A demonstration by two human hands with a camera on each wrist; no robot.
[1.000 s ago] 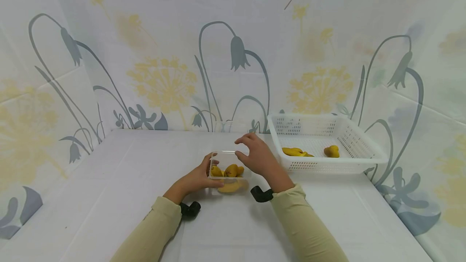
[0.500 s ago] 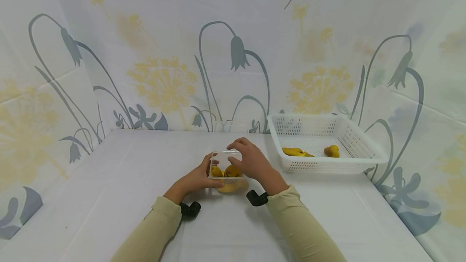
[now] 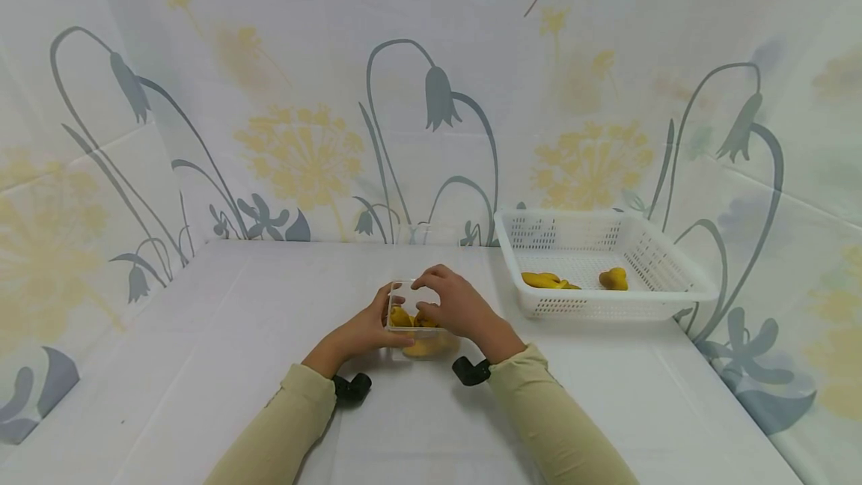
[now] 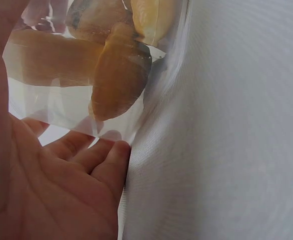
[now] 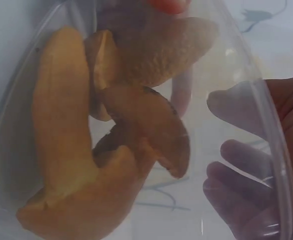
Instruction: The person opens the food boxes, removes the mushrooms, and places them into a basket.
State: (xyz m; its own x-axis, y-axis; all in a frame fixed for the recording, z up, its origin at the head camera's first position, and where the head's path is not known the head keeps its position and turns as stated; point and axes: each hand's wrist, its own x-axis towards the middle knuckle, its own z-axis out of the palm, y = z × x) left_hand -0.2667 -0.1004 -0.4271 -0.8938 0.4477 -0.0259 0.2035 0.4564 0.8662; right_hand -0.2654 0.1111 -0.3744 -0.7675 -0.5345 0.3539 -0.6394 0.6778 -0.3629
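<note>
A clear plastic box [image 3: 412, 330] stands on the white cloth with several yellow-brown mushrooms [image 3: 400, 316] in it. My left hand [image 3: 366, 329] grips the box at its left side, thumb along the front and fingers behind. In the left wrist view its fingers [image 4: 104, 160] lie against the clear wall below a mushroom [image 4: 120, 75]. My right hand [image 3: 458, 305] is over the right part of the box with fingers parted. Through the wall in the right wrist view, its loosely bent fingers [image 5: 241, 170] are inside the box, apart from the thick-stemmed mushrooms [image 5: 64, 110].
A white perforated basket [image 3: 619, 296] stands at the back right with a few yellow mushrooms [image 3: 545, 281] lying in it. At the back middle, a faint clear container [image 3: 412, 234] is against the patterned cloth backdrop [image 3: 310, 96].
My right hand has moved left and a little down, from beside the box to over it, covering its right-hand mushrooms. My left hand and the box have stayed put.
</note>
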